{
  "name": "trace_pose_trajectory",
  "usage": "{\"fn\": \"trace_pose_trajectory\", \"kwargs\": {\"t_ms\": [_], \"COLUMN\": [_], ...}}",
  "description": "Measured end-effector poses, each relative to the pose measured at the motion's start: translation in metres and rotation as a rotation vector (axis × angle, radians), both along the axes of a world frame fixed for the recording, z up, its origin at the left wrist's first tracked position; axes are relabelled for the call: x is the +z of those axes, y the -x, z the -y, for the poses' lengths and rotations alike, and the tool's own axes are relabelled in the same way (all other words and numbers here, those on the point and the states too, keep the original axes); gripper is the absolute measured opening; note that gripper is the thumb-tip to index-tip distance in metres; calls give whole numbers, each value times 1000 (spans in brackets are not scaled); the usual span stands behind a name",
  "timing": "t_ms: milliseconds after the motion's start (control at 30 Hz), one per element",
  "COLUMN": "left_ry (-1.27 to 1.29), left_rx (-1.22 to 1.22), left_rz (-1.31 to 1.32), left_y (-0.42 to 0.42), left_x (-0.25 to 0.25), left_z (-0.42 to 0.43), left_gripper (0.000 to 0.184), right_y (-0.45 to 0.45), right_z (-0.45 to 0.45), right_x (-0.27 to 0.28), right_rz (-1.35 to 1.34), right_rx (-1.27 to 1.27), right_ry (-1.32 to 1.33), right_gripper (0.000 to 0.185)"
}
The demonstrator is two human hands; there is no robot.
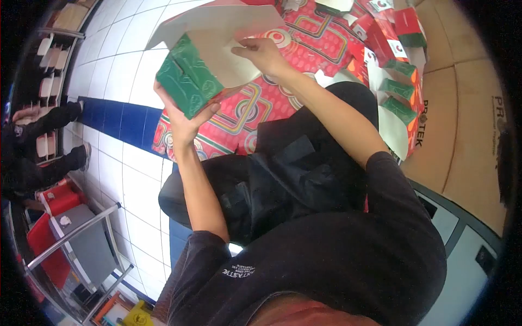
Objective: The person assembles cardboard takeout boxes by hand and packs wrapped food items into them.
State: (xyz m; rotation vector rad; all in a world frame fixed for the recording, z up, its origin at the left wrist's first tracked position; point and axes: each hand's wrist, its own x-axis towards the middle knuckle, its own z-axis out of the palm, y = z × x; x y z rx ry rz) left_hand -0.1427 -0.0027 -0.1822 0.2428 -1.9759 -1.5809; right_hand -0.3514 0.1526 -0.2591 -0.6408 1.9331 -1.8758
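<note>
A folding cardboard box (187, 81) with a green printed side and a white inside is held up in front of me, its large white flaps spread open. My left hand (185, 120) is closed around the box's lower end, fingers behind it and thumb on the near side. With thumb and fingers pinched together, my right hand (262, 55) is at the box's white panel (223, 57). The exact spot its fingertips grip is partly hidden. Below the box spreads a red patterned sheet (255, 111).
Several red and green boxes (399, 89) stand to the right, beside large brown cardboard (457, 108). On the left are a metal-framed cart (81, 244), a shelf rack (49, 89) and another person's legs (54, 122) on the white tiled floor (130, 179).
</note>
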Motion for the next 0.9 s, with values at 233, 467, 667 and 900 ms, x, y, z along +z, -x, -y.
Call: {"fn": "trace_pose_trajectory", "kwargs": {"t_ms": [233,467,667,900], "left_ry": [45,211,308,254], "left_rx": [-97,85,-29,-90], "left_rz": [9,104,209,218], "left_y": [2,11,16,16], "left_x": [9,6,-3,-2], "left_z": [0,-3,-5,-11], "left_gripper": [131,133,133,139], "right_y": [8,7,-30,-24], "right_z": [-8,-6,-2,1], "right_x": [10,33,52,43], "right_rz": [174,-238,18,-94], "right_rx": [59,79,339,377], "right_ry": [-72,-57,266,238], "right_gripper": [45,45,41,38]}}
